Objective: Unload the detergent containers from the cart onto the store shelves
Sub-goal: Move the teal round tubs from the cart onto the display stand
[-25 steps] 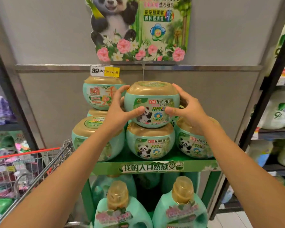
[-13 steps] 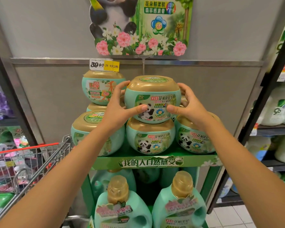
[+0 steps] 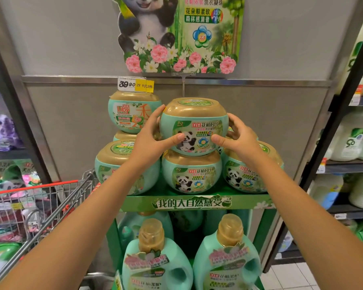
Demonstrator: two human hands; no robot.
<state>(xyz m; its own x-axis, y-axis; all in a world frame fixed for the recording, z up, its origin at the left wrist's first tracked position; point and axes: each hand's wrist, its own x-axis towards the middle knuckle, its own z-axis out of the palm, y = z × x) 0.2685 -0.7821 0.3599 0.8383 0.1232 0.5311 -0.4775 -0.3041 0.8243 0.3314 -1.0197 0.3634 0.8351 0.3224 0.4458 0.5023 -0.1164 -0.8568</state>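
You're still gripping the round mint-green, gold-lidded plastic detergent tub [image 3: 194, 122] between your left hand [image 3: 150, 141] and right hand [image 3: 237, 139], fingers curled round its sides, thumbs on its label, while it's barely shifting atop the matching lower tub [image 3: 191, 172] on the green display shelf [image 3: 197, 203], so it's nearing release.

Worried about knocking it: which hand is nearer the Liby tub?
Left. The left hand sits just right of the Liby tub; the right hand is beyond the held tub.
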